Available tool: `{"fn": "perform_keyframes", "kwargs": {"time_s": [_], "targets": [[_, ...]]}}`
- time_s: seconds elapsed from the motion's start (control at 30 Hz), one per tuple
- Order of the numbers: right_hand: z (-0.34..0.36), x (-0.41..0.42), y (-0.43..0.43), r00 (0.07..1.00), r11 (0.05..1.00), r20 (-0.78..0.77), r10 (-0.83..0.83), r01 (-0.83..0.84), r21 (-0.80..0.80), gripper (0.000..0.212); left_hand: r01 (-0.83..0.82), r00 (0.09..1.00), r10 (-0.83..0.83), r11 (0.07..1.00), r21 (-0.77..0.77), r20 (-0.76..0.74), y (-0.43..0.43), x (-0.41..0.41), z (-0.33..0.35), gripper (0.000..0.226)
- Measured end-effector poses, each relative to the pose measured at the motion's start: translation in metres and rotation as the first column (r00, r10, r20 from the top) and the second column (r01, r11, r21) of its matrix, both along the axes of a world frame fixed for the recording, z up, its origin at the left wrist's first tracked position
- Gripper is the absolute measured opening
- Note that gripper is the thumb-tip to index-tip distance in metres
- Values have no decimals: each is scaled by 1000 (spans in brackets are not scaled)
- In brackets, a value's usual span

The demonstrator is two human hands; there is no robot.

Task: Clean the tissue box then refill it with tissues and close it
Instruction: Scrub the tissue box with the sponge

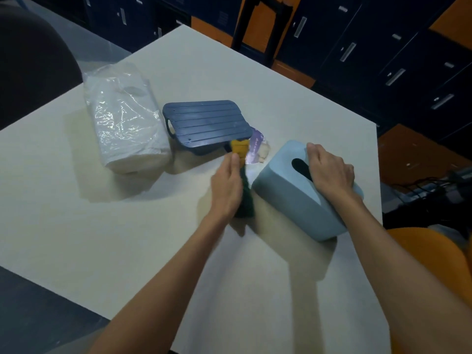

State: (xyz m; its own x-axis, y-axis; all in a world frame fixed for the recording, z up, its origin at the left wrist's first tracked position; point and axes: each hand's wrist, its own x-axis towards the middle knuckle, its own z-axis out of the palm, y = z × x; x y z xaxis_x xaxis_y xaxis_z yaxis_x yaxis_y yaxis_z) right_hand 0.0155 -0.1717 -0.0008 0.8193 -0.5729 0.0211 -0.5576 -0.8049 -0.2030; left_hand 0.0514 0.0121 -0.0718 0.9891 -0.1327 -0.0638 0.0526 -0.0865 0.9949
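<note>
Resting palm-down, fingers spread, the right hand (329, 169) presses the smooth pale-blue plastic tissue box (293, 200) onto the matte cream table (102, 238). Just beside it, the left hand (227, 187) is closed around a crumpled yellow-and-green cloth (242, 159). Beyond that hand lie the ribbed dark-blue plastic lid (207, 121) and a glossy plastic-wrapped white tissue pack (125, 123).

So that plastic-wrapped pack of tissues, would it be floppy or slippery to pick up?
Probably soft: the tissue pack looks rounded and squashy. Its wrap is glossy and crinkled, so it may slide in a hand. It lies flat and bulky on the table, so it is unlikely to roll.
</note>
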Motion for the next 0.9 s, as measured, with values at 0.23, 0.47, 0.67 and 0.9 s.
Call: {"fn": "perform_keyframes", "kwargs": {"time_s": [0.23, 0.47, 0.67, 0.9], "targets": [[-2, 1, -2, 1000, 1000, -3, -5, 5, -31, 52, 442, 895, -443, 871, 215, -48, -27, 34, 13, 43], [-1, -3, -1, 1000, 999, 2, 18, -18, -40, 49, 190, 979, -200, 965, 180, 42, -6, -45, 3, 27], [3, -4, 4, 1000, 1000, 3, -14, 14, -12, 48, 151, 988, -146, 983, 105, -58, -29, -13, 17, 32], [3, -4, 5, 1000, 1000, -2, -16, 16, -21, 50, -122, 992, 122, 992, -16, 27, -49, -48, -1, 28]]}}
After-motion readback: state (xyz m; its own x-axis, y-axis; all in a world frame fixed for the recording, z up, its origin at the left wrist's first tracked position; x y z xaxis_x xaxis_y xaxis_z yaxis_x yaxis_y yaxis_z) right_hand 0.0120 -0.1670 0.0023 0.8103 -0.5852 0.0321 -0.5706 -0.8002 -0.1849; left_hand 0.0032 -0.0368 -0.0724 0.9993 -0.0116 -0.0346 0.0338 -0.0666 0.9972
